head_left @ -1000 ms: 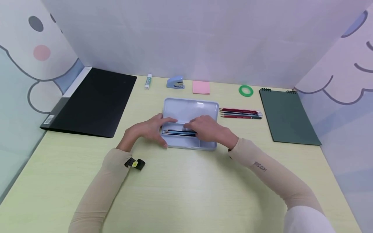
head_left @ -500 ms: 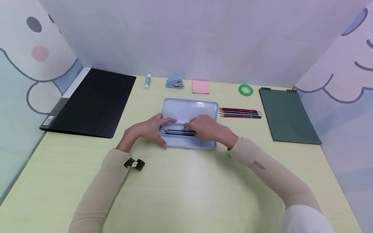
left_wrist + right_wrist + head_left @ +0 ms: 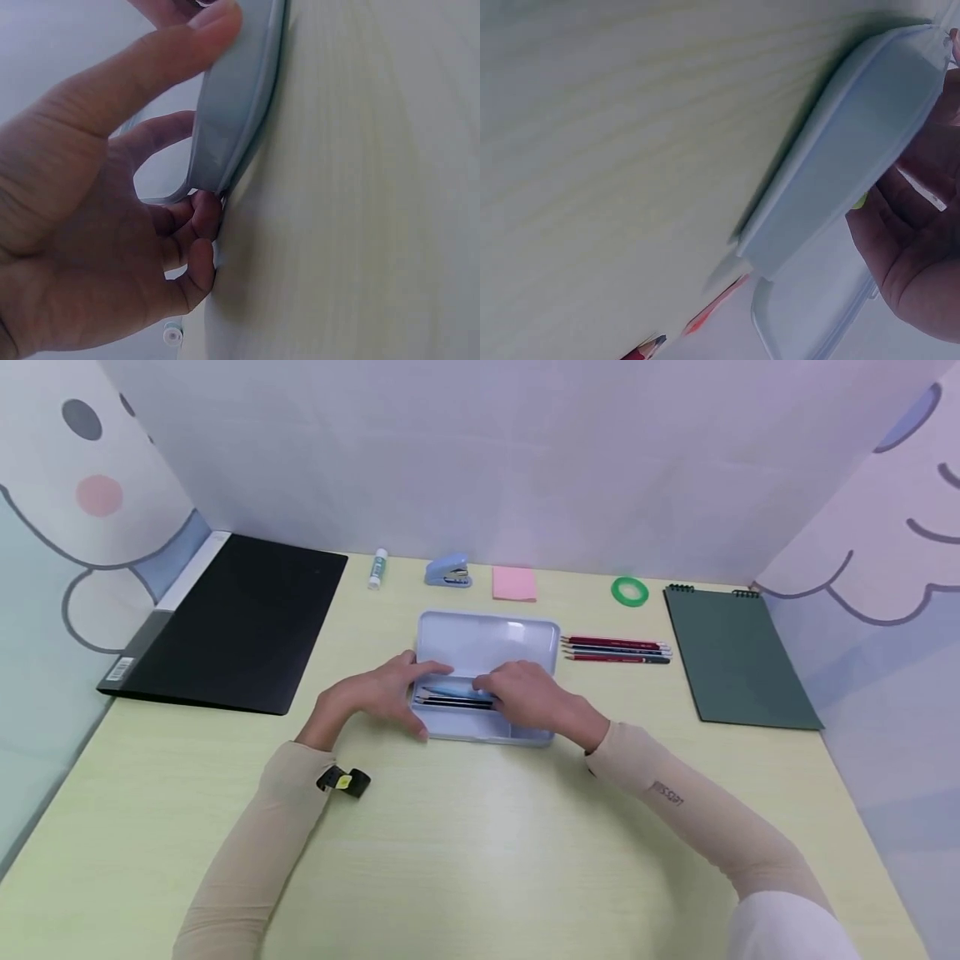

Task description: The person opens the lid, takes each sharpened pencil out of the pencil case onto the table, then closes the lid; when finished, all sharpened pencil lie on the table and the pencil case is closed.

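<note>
A pale blue pencil case (image 3: pixel 487 643) lies open on the table in the head view, its lid folded back. My left hand (image 3: pixel 386 689) holds the left end of the case; in the left wrist view the thumb (image 3: pixel 191 45) presses its side wall while other fingers bend round the corner. Inside the tray lie black pencils (image 3: pixel 453 702) and a light blue pencil (image 3: pixel 442 692), slightly slanted. Curled fingers of my right hand (image 3: pixel 528 693) reach into the tray at the blue pencil's right end, hiding that end. The right wrist view shows those fingers (image 3: pixel 870 232) behind the case wall.
Several red and dark pencils (image 3: pixel 615 649) lie right of the case. A dark green spiral notebook (image 3: pixel 742 656) is further right, a black folder (image 3: pixel 240 618) at left. Along the back are a glue stick (image 3: pixel 377 568), stapler (image 3: pixel 448 571), pink sticky notes (image 3: pixel 514 583) and green tape roll (image 3: pixel 629 592).
The light blue pencil has shifted toward the back of the tray and turned slightly, with my right hand moving a little alongside. My left hand stays on the case.
</note>
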`<state>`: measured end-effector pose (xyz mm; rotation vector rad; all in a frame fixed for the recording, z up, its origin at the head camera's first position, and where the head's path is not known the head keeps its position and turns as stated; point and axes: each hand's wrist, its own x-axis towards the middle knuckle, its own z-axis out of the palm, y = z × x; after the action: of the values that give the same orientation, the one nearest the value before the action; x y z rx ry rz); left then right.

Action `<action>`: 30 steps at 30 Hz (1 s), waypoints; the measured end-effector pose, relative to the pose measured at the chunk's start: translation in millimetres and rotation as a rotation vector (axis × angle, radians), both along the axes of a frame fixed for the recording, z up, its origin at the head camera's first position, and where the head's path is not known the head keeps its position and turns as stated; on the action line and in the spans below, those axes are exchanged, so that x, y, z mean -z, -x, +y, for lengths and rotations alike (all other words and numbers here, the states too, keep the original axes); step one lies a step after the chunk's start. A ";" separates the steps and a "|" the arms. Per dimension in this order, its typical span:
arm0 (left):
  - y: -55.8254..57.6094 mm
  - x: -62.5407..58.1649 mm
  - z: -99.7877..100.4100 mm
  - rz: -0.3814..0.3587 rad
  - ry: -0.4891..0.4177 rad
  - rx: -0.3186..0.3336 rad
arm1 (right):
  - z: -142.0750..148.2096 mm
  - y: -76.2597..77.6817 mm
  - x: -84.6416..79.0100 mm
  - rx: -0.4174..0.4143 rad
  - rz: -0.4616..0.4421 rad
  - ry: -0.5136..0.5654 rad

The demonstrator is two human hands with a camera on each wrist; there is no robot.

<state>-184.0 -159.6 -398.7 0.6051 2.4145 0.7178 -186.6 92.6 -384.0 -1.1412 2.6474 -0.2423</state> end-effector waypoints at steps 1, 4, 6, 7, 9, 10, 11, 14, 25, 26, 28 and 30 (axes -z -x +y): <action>0.4 0.5 -0.6 0.003 0.001 0.001 | -0.2 0.3 -0.2 -0.009 -0.002 0.005; 0.4 2.8 -1.3 -0.003 -0.011 -0.003 | -1.0 1.8 -2.4 -0.042 -0.032 -0.002; -0.3 3.5 -0.8 -0.011 -0.013 -0.007 | -1.8 2.9 -4.7 -0.059 -0.058 -0.024; -0.6 3.6 -0.3 -0.011 -0.013 -0.009 | -2.0 3.8 -5.6 -0.067 -0.072 -0.037; -1.1 3.1 0.6 -0.011 -0.009 -0.011 | -2.1 5.4 -7.6 -0.091 -0.087 -0.060; -1.1 2.7 1.2 -0.009 -0.006 -0.010 | -2.0 6.1 -8.7 -0.099 -0.092 -0.067; -1.0 2.3 1.7 -0.009 -0.004 -0.011 | -1.5 6.8 -9.6 -0.106 -0.098 -0.074; -0.6 2.1 2.3 -0.011 -0.006 -0.013 | 0.1 8.6 -12.1 -0.115 -0.120 -0.087; -2.1 -0.4 1.0 -0.021 -0.002 -0.027 | 21.4 12.5 -20.8 -0.097 -0.108 -0.020; -2.2 -0.5 0.7 -0.018 -0.003 -0.025 | 24.4 12.5 -22.0 -0.089 -0.107 -0.015; -2.6 -0.8 0.2 -0.014 -0.005 -0.022 | 31.3 12.4 -25.1 -0.067 -0.112 -0.008; -2.9 -0.6 -0.3 -0.011 -0.008 -0.021 | 39.2 12.2 -28.3 -0.042 -0.117 -0.005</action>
<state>-181.1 -160.0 -398.1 0.5787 2.4120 0.7382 -198.8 131.8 -355.7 -1.1432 2.5188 -0.2858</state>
